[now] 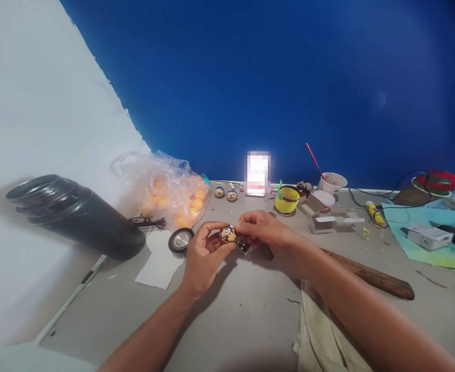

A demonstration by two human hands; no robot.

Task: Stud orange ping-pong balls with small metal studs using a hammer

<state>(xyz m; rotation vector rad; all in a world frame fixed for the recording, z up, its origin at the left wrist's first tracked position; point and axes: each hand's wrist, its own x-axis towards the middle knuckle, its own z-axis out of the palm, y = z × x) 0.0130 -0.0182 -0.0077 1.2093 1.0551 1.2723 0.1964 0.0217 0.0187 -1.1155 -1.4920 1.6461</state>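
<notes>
My left hand [207,254] holds a small orange ball [228,235] partly covered in shiny mirror-like pieces, gripped between thumb and fingers. Close against the ball's right side, my right hand [261,228] has its fingertips pinched together; whatever they hold is too small to make out. Below those fingertips lies a small tray [244,249] with shiny bits in it, partly hidden by the hand. Two similar shiny balls, a left one [220,191] and a right one [231,195], rest farther back on the table.
To the left are a dark flask [80,219], its round lid [181,240], white paper [158,263] and a plastic bag of orange balls [173,199]. Behind stand a glowing screen [257,173], a yellow pot [287,200] and a paper cup [333,182]. A wooden stick [382,279] lies right.
</notes>
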